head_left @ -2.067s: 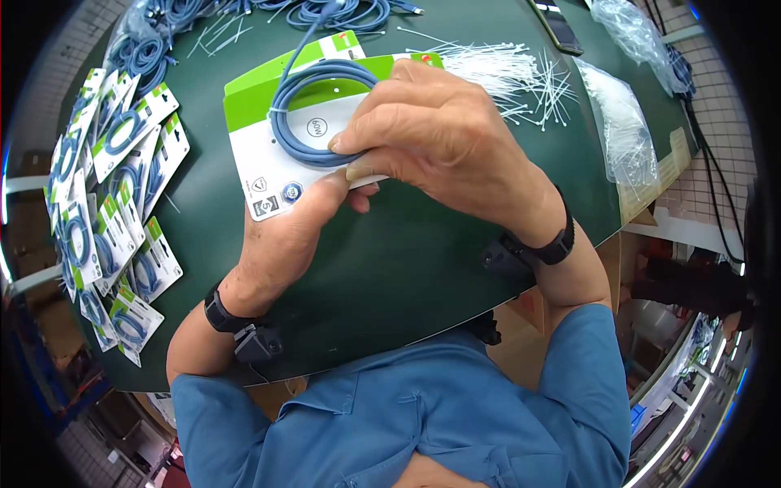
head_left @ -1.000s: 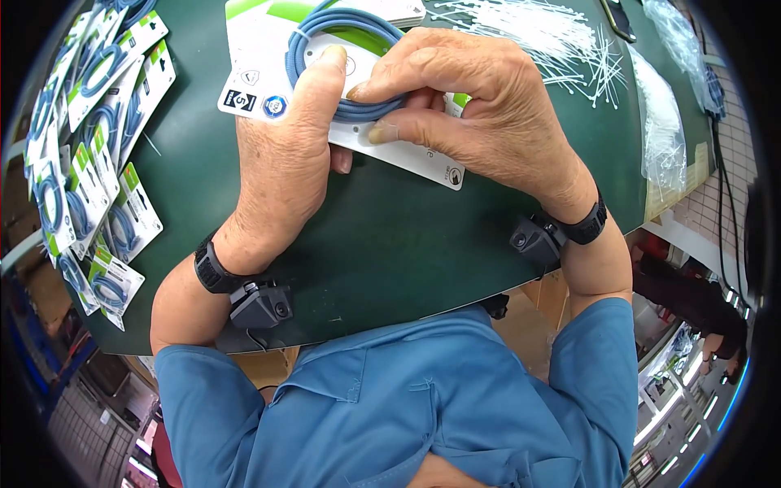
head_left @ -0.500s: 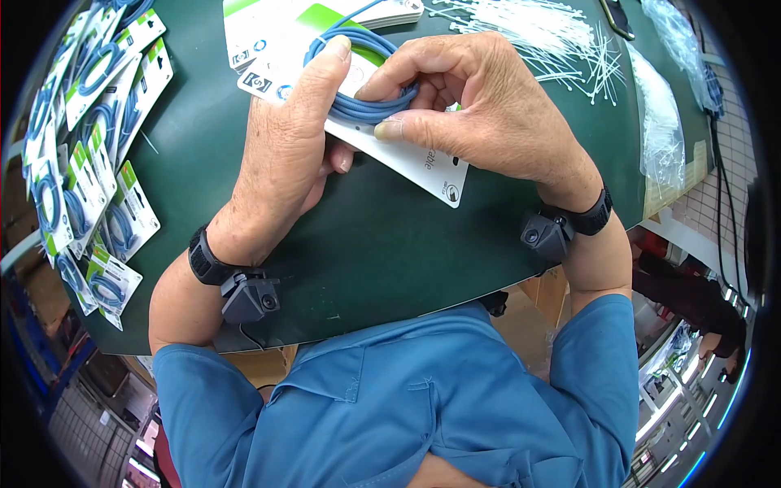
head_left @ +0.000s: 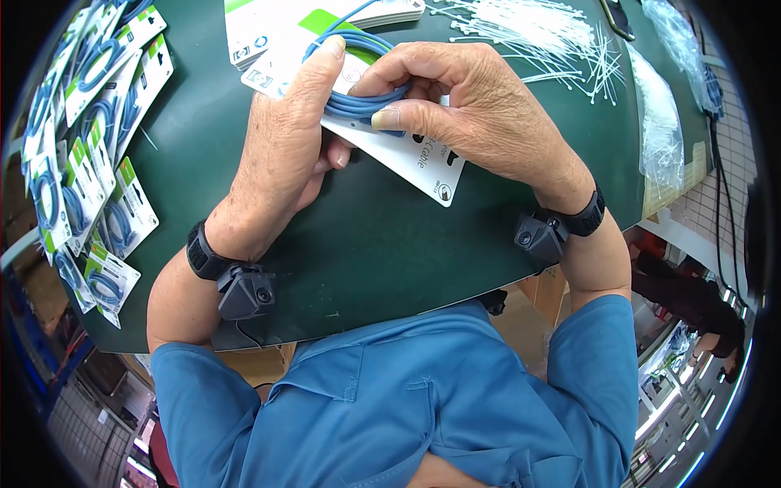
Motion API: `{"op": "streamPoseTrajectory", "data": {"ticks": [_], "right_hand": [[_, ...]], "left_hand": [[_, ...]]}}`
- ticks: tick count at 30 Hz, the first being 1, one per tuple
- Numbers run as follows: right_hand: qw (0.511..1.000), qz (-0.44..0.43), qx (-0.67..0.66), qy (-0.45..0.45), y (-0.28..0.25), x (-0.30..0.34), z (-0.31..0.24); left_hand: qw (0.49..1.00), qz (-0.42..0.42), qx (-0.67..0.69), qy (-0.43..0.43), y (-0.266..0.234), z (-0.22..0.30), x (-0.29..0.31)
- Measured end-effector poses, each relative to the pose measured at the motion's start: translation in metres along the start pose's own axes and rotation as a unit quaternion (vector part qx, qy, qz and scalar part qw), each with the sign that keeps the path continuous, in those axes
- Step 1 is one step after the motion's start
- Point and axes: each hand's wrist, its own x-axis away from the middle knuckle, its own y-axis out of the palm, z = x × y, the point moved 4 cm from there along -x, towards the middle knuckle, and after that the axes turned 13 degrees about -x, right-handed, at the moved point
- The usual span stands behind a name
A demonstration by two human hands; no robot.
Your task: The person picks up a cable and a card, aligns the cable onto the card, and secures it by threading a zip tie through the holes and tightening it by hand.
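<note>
A coiled blue cable (head_left: 346, 106) lies against a white and green printed card (head_left: 407, 160), which slants above the green table. My left hand (head_left: 285, 138) is closed on the card's left side, its thumb pressing the coil and its other fingers behind the card. From the right, my right hand (head_left: 496, 114) pinches the coil's lower right part between thumb and curled fingers. One cable end runs up past the card's top edge. Directly behind, a stack of similar white cards (head_left: 244, 28) lies on the table.
Many carded blue cables (head_left: 102, 114) overlap along the table's left side. Loose white cable ties (head_left: 529, 32) spread at the back right, beside a clear bag of ties (head_left: 659, 122). Each of my wrists wears a small black camera (head_left: 248, 293). Another person (head_left: 700, 313) is at the far right.
My right hand has shifted slightly left and down along the coil, baring more of the card's print. The card has moved a little; my left hand keeps its grip.
</note>
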Motion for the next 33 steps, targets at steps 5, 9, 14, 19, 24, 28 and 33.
{"op": "streamPoseTrajectory", "data": {"ticks": [5, 9, 14, 19, 24, 28, 33], "right_hand": [[1.0, 0.009, 0.001, -0.007, 0.003, 0.001, 0.002], [1.0, 0.011, -0.001, 0.009, 0.002, 0.002, 0.002], [1.0, 0.003, 0.006, -0.022, -0.001, 0.002, 0.003], [0.999, 0.006, 0.022, -0.025, -0.004, -0.001, 0.003], [0.982, 0.035, 0.086, -0.162, -0.001, 0.0, -0.003], [0.965, 0.053, 0.117, -0.23, -0.003, 0.001, -0.018], [0.958, 0.131, 0.144, -0.21, -0.039, 0.0, -0.032]], "left_hand": [[1.0, -0.001, -0.005, 0.005, -0.001, -0.001, 0.0], [1.0, 0.002, -0.017, 0.006, 0.0, 0.0, 0.002], [0.999, -0.007, -0.015, 0.028, -0.002, -0.003, 0.0], [0.996, 0.034, -0.062, 0.052, -0.003, 0.0, 0.002], [0.984, 0.048, -0.15, 0.084, -0.01, 0.002, 0.0], [0.99, 0.054, -0.101, 0.081, -0.007, 0.012, 0.002], [0.986, 0.096, -0.091, 0.104, -0.014, 0.024, 0.001]]}}
